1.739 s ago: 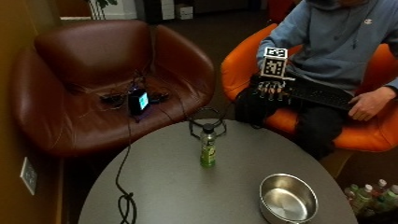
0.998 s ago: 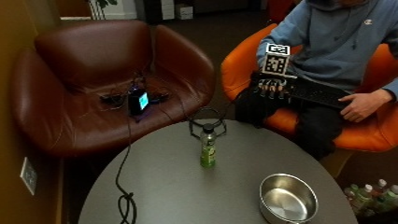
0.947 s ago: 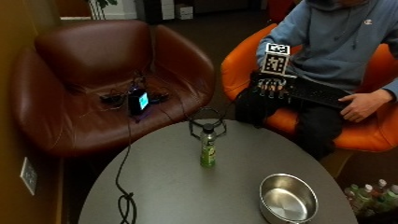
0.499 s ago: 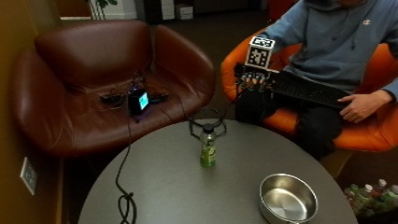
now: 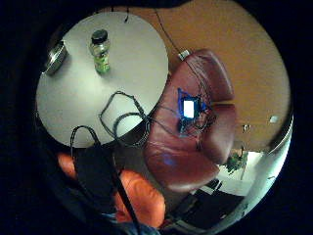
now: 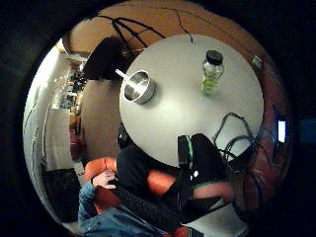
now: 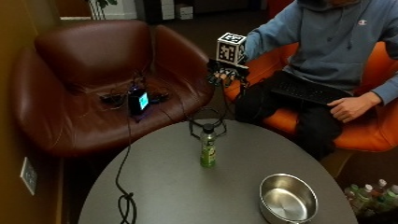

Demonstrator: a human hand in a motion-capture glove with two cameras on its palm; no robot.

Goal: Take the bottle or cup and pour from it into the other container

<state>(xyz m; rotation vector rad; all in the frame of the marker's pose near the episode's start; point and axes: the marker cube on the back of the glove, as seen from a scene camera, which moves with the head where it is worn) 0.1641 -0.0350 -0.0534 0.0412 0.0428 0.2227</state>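
Note:
A small bottle [image 7: 208,148] with green drink and a black cap stands upright near the middle of the round grey table [image 7: 168,191]. A steel bowl [image 7: 288,198] sits near the table's front right edge. My gloved right hand [image 7: 225,74] hangs in the air beyond the table's far edge, above and behind the bottle, fingers pointing down and relaxed, holding nothing. Both palm views look down on the bottle [image 6: 212,72] [image 5: 100,51] and the bowl [image 6: 138,87] [image 5: 55,57] from a distance.
Black cables [image 7: 126,201] run across the table's left side and loop behind the bottle. A brown leather armchair [image 7: 99,84] with a lit device [image 7: 139,101] stands behind the table. The person sits in an orange chair [image 7: 373,116]. Several bottles [image 7: 370,194] stand on the floor at right.
My right hand has risen from the person's lap and moved left toward the table's far edge. Bottle and bowl have not moved.

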